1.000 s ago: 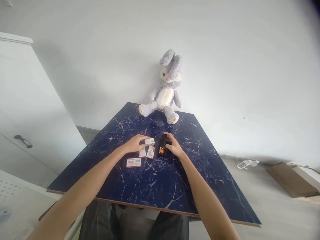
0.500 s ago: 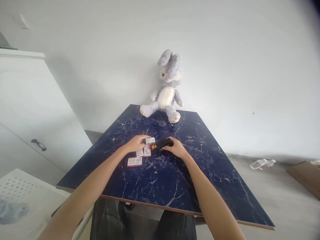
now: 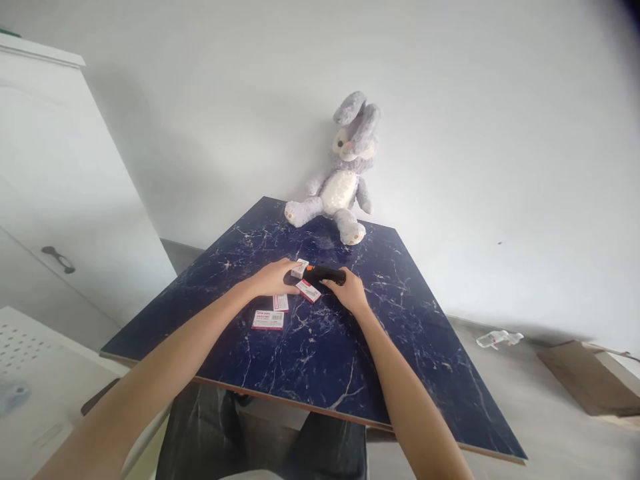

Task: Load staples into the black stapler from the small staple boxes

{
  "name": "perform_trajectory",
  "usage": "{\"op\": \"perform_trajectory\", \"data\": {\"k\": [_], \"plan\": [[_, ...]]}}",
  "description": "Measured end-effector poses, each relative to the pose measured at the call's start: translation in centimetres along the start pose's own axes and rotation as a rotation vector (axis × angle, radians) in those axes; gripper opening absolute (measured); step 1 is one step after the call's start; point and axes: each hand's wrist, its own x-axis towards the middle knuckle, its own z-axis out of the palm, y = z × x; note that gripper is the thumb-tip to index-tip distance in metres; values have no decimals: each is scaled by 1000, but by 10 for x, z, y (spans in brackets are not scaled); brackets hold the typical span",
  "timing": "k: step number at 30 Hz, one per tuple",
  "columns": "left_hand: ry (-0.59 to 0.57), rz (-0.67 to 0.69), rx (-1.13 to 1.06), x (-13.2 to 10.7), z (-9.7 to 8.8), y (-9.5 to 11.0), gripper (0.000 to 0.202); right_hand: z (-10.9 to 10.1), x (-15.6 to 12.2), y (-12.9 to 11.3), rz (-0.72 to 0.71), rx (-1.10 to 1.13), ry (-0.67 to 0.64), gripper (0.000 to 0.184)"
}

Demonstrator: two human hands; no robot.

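Observation:
A black stapler with an orange tip point(image 3: 324, 273) lies across the middle of the dark blue marbled table point(image 3: 410, 347). My right hand point(image 3: 346, 292) is closed on its near side. My left hand point(image 3: 273, 279) is closed on a small white staple box point(image 3: 299, 269) right at the stapler's orange end. Three more red-and-white staple boxes lie on the table: one point(image 3: 309, 291) between my hands, one point(image 3: 281, 303) under my left wrist, one point(image 3: 267, 320) nearer to me.
A grey and white plush rabbit point(image 3: 343, 183) sits at the table's far edge against the white wall. A white cabinet point(image 3: 55, 200) stands on the left. A plastic bottle point(image 3: 495, 339) and cardboard point(image 3: 580, 370) lie on the floor at right.
The stapler has turned from pointing toward me to lying crosswise, its orange end now at the small box in my left hand. One box between my hands has shifted right.

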Motion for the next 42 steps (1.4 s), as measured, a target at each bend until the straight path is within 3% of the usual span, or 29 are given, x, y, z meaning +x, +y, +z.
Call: {"op": "perform_trajectory", "data": {"k": [3,5,7,8,11,13,15,22,27,32,42], "plan": [[34,-2,18,1,3,-5,85,-5,-6,-4,-59,82,-9,48],[51,-5,44,2,6,-7,88,-9,-17,-13,-90,141,165,56],[44,-14,57,4,11,-9,87,-10,-31,-27,-104,148,339,51],[31,-15,53,4,13,-10,85,-8,-38,-35,-112,130,354,45],[29,24,37,5,22,-11,79,2,-52,-53,-182,40,132,27],[64,71,33,5,26,-10,80,11,-55,-57,-236,-32,-30,28],[88,121,30,4,29,-7,79,17,-53,-55,-263,-77,-95,30],[108,193,2,7,28,1,58,2,-42,-37,-248,-88,-118,20],[175,181,-9,12,31,-2,45,-10,-40,-31,-156,-27,-185,37],[208,157,15,12,31,-3,45,-21,-38,-24,-151,-56,-237,45],[188,117,23,13,33,-8,46,-24,-40,-29,-239,-103,-275,30]]}}
